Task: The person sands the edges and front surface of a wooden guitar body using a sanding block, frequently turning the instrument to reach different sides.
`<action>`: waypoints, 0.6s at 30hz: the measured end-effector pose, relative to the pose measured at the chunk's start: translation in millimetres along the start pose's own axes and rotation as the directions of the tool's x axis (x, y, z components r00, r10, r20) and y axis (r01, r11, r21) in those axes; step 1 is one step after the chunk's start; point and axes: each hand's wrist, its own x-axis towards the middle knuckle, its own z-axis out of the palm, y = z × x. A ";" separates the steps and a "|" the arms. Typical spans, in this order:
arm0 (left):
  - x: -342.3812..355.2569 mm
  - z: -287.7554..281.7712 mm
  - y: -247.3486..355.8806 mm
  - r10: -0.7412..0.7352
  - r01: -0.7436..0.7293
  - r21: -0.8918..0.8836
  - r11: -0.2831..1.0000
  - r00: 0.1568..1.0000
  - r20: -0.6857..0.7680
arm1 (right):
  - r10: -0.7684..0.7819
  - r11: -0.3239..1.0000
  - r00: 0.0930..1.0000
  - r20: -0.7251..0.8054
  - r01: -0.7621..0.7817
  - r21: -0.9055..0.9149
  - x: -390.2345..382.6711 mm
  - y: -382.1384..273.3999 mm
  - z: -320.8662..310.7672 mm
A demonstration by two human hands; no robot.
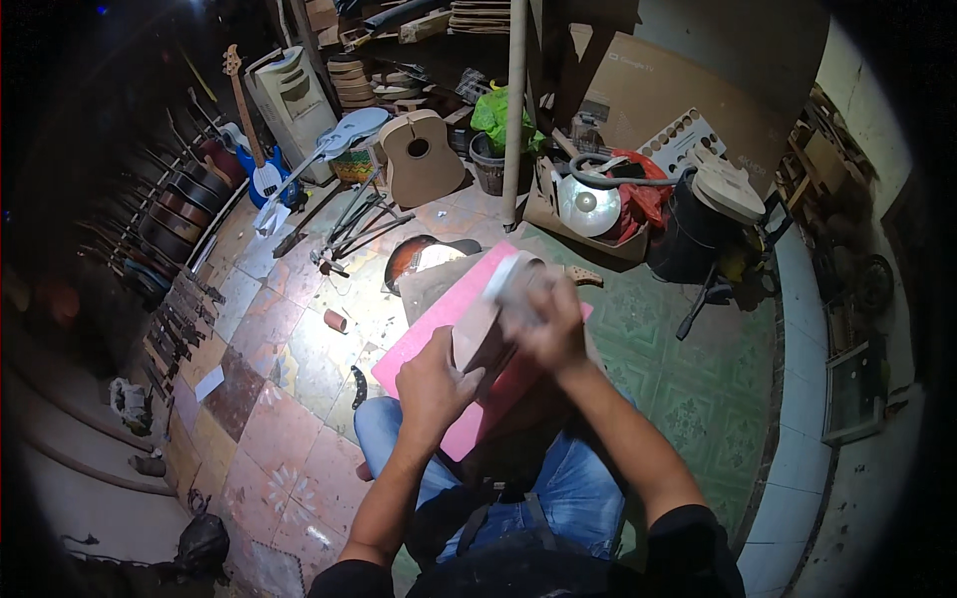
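Note:
A pink board (424,344) lies slanted across a support in front of my knees. Over it, my left hand (435,387) is closed on the near end of a brownish wooden piece (477,336), its thumb along the side. My right hand (550,324), smeared by motion, is wrapped round a pale block (501,276) at the far end of that piece. The block's exact kind is too blurred to tell. How far the wooden piece extends under my right hand is hidden.
Beyond the board lies a sunburst guitar body (411,261). A sandpaper roll (336,320) and a dark curved tool (360,387) are on the tiles to the left. Farther off stand an unfinished guitar body (424,164), a blue guitar (264,179), a cardboard box (598,236) and a black bucket (688,234).

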 end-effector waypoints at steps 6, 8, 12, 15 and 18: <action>1.7 -0.3 -16.0 -0.026 0.026 -0.057 0.998 1.000 -0.010 | -0.200 0.977 0.969 0.146 0.185 0.111 -23.7 -48.9 11.0; 1.7 -1.8 -12.8 -0.011 0.012 -0.054 0.998 1.000 0.022 | -0.241 0.954 0.970 -0.005 0.238 0.183 -14.6 -5.0 21.6; 6.3 -0.8 -8.3 -0.044 0.043 0.030 0.999 0.999 0.019 | 0.344 0.934 0.922 -0.177 -0.316 0.169 -4.9 -8.1 42.0; 11.6 -2.5 -18.5 -0.070 0.070 0.015 0.997 0.997 0.038 | -0.222 0.969 0.974 0.038 0.215 0.125 -19.4 -40.9 26.7; 6.6 -3.5 -16.2 -0.024 0.025 -0.015 1.000 0.999 0.021 | -0.036 0.994 0.988 -0.148 0.050 0.094 12.1 -1.4 32.2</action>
